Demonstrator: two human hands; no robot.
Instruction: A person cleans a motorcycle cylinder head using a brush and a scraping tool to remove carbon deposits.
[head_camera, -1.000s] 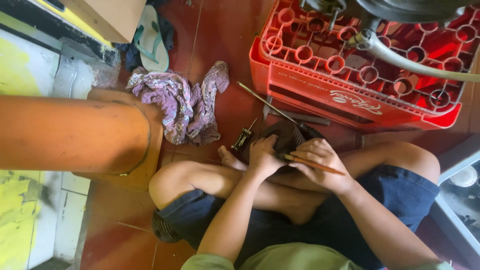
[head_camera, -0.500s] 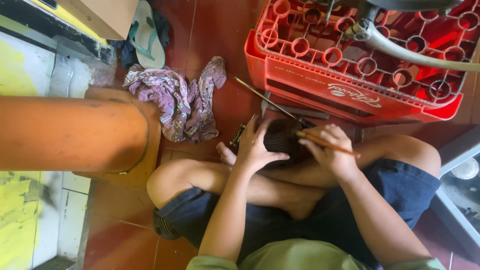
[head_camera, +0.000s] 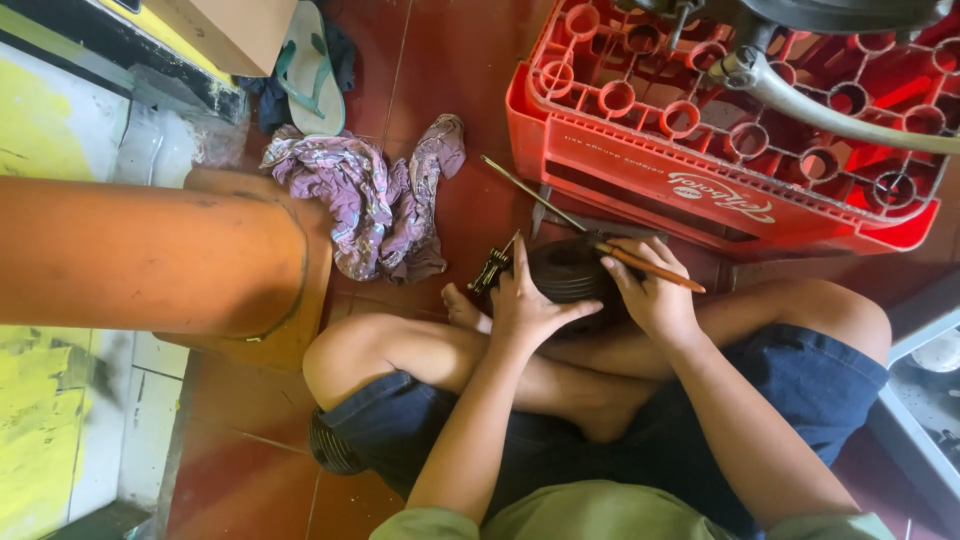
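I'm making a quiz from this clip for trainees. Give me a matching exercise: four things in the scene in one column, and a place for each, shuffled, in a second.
Things:
1. red crate
2. crumpled cloth
3. wooden-handled tool
4. dark round part

Places:
A. held in the right hand
B. on the floor beside the orange pipe
C. under the left hand, in front of the crossed legs
D. beyond the hands, bearing a metal machine part

Pairs: 1-D, 2-B, 3-A, 4-C
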